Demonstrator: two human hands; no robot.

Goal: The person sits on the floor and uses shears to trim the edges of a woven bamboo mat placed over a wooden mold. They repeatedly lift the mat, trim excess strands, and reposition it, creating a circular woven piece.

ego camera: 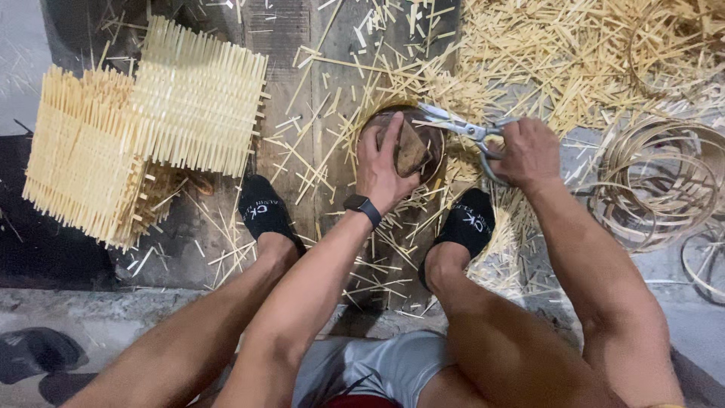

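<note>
Head view looked straight down past two bare knees to a littered floor. Left hand (381, 168), a dark band at its wrist, had its fingers curled and clamped on a brown wooden block (411, 147) that rested on a round stump (430, 162) between the feet. Right hand (529, 155) had its fingers closed through the handles of a pair of metal scissors (461, 128), blades parted and pointing left over the block's upper edge. A clean cut here would likely want the block held flat and steady on the stump, left fingertips kept back from the blades, and the scissors closed in one firm squeeze rather than a twist. Counted: one pair of scissors, one block, one stump, two black socks (468, 223), two woven stick panels (151, 121) stacked at left, one dark sandal (34, 351) at bottom left. Coiled thin hoops (657, 181) lay at right, several, exact number unclear. Loose pale sticks (559, 53) were scattered across the floor, too many to count.
</note>
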